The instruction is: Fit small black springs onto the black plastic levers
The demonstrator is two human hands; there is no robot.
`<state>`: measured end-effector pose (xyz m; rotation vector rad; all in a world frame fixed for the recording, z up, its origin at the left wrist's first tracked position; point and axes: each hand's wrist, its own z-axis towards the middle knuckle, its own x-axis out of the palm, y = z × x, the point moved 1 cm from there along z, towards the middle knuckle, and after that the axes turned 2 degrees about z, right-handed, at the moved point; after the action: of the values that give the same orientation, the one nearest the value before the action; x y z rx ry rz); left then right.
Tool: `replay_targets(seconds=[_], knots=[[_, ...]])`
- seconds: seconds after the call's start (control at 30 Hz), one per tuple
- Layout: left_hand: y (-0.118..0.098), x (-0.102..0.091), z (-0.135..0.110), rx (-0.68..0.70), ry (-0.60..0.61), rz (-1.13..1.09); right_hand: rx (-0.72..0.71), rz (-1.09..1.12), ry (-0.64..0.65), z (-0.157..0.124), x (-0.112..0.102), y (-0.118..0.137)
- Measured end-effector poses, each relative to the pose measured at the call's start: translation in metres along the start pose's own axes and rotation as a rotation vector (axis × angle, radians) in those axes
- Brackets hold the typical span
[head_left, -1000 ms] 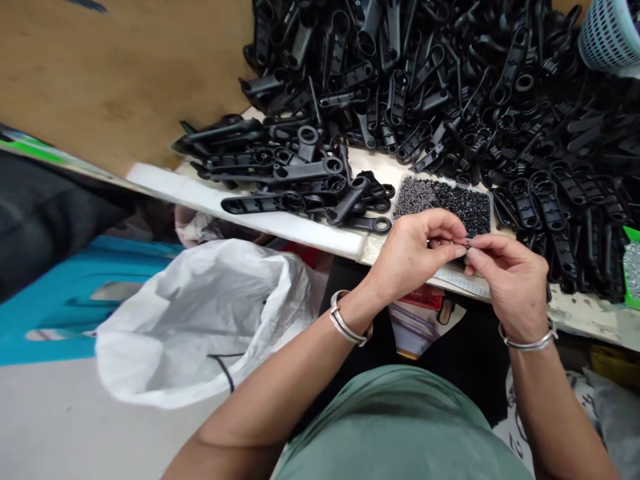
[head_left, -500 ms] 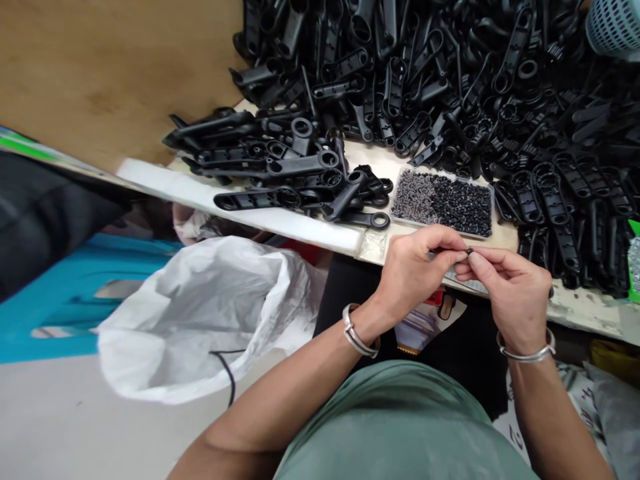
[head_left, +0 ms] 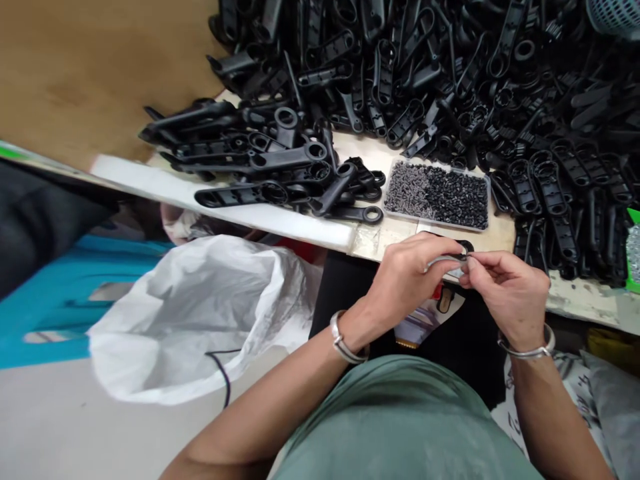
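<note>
My left hand (head_left: 413, 270) is closed, thumb and index finger pinching a black plastic part (head_left: 467, 246) whose curved, ring-like end shows at the fingertips; the palm side hides most of it. Fingertip to fingertip with it, my right hand (head_left: 510, 287) is pinched at the same spot. Whatever sits between its thumb and index finger is too small to make out. Just beyond both hands lies a clear plastic box (head_left: 437, 222), holding small grey pieces on its left side and small black pieces on its right.
Black plastic handles (head_left: 290, 159) lie heaped at the left, with a larger pile (head_left: 390, 73) behind. More stand stacked at the right (head_left: 555, 200). A white sack (head_left: 200, 313) gapes open below the table's left edge. A blue basket (head_left: 617, 17) sits at the far right.
The view has shifted slightly, so the table's things appear higher and further left. The black part's ring-like end now shows at my fingertips, where only a small dark piece showed before.
</note>
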<state>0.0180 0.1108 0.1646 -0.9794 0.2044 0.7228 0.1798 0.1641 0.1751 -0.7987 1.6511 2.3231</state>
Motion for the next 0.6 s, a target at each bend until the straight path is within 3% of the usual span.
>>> replay_targets(seconds=[0.1,0.2,0.37,0.6], knots=[[0.010,-0.006,-0.001,0.202,0.066,0.323,0.046,-0.039,-0.031,-0.002,-0.010,-0.011],[0.020,-0.006,0.000,0.261,0.157,0.560,0.012,-0.169,-0.066,-0.002,-0.017,-0.021],[0.020,-0.002,-0.003,0.298,0.169,0.534,-0.143,-0.303,-0.036,0.001,-0.017,-0.020],[0.013,0.000,-0.013,0.227,0.200,0.491,-0.302,-0.405,0.020,0.002,-0.011,-0.012]])
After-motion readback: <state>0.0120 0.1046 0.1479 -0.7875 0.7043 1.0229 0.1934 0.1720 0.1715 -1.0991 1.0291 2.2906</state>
